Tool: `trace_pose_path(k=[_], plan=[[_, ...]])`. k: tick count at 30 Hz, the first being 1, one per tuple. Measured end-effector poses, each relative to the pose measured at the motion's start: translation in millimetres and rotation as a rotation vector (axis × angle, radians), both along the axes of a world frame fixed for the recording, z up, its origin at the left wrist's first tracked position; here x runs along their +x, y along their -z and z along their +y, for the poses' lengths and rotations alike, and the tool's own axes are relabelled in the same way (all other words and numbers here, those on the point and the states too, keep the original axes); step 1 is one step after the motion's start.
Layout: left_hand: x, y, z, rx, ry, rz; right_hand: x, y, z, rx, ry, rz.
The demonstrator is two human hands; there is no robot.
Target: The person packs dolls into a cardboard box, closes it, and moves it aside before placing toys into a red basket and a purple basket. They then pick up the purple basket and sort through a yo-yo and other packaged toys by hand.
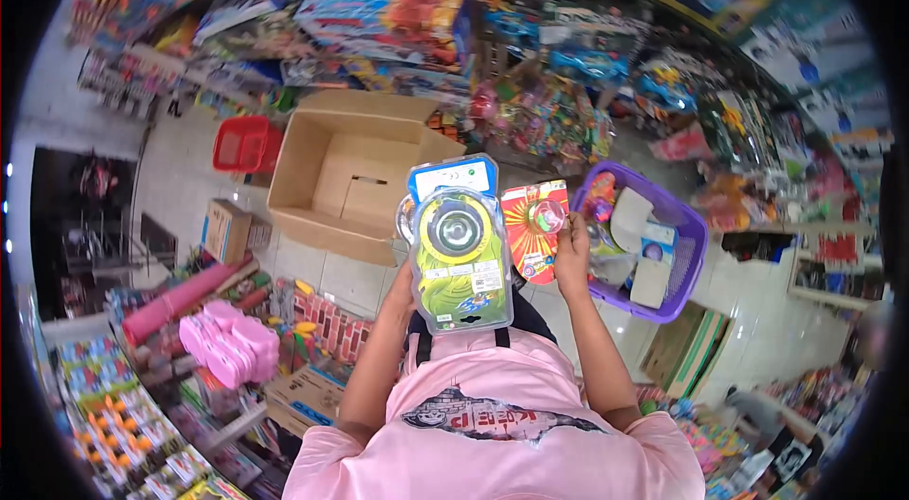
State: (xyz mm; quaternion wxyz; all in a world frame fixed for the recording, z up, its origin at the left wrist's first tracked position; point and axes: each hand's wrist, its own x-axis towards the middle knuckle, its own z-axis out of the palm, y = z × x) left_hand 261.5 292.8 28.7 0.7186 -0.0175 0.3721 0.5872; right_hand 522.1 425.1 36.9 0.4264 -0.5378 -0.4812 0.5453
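Observation:
My left hand (409, 284) is closed on the left edge of a stack of blister-packed toys, its fingers mostly hidden behind them. The front blister pack (462, 277) is clear plastic over a green card, with a round black and yellow toy inside. A blue and white pack (453, 178) shows above it. My right hand (572, 254) grips the right edge of a red and yellow toy card (532, 249) with a small round pinkish toy on it. This card is upright, just right of the stack.
A large open cardboard box (327, 154) stands ahead on the left. A purple basket (689, 258) with assorted packages is at the right. A red basket (242, 142), a small carton (225, 230) and pink plastic items (227, 344) lie to the left. Packed toy shelves (379, 22) line the far side.

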Motion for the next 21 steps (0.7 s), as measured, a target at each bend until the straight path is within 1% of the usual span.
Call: trace_pose_path(k=[1,2,3,4,5,6,7,8,9,10,11,12,14,15,16,18,20,21], plan=[[-9.2,-6.8,-4.0,0.001,-0.038,0.084,-15.7,2.9,7.4,-0.024,-0.067,0.035],[-19.6,-5.9,-10.4,-0.002,-0.073,0.08,-30.0,4.6,11.7,-0.053,-0.131,0.065],[-32.8,-1.8,-19.7,-0.005,-0.126,0.092,-46.1,-5.4,18.1,-0.033,-0.193,0.002],[-46.7,2.3,-28.7,-0.009,-0.178,0.104,-60.5,-0.3,23.6,-0.037,-0.224,-0.004],[-62.2,12.8,-36.2,-0.026,-0.246,0.023,-75.3,8.7,29.3,-0.047,-0.266,-0.013],[-76.7,20.2,-43.1,-0.028,-0.273,0.018,-92.4,9.7,35.7,-0.055,-0.305,-0.02],[-88.9,32.8,-50.6,-0.018,-0.322,0.022,-108.0,12.7,37.3,-0.054,-0.298,0.002],[-101.3,30.2,-55.9,-0.025,-0.371,0.029,-126.9,11.5,38.8,-0.06,-0.317,-0.007],[-128.4,27.4,-63.9,-0.086,-0.394,0.02,-156.3,9.5,41.4,-0.066,-0.339,-0.066],[-141.9,26.4,-64.7,-0.088,-0.401,0.015,-174.3,9.3,45.6,-0.064,-0.343,-0.109],[-152.4,24.2,-67.2,-0.065,-0.44,0.053,-193.2,15.6,47.2,0.072,-0.369,-0.208],[-162.7,22.3,-70.1,-0.044,-0.479,0.093,-209.7,21.5,49.9,0.063,-0.381,-0.21],[-179.4,28.7,-79.7,-0.046,-0.503,0.108,-242.7,30.9,48.6,0.076,-0.535,-0.124],[-191.0,32.9,-79.6,-0.042,-0.527,0.106,-258.1,33.8,50.7,-0.137,-0.579,-0.158],[-200.4,35.7,-82.8,-0.043,-0.55,0.104,-273.2,39.5,51.2,-0.149,-0.578,-0.155],[-214.1,27.1,-78.3,-0.03,-0.545,0.088,-300.4,65.2,52.5,0.047,-0.667,-0.415],[-218.5,15.8,-72.6,-0.012,-0.563,0.107,-323.5,111.2,46.8,-0.028,-0.673,-0.399],[-220.7,20.5,-67.7,0.002,-0.561,0.101,-337.7,113.3,49.6,-0.07,-0.664,-0.388]])
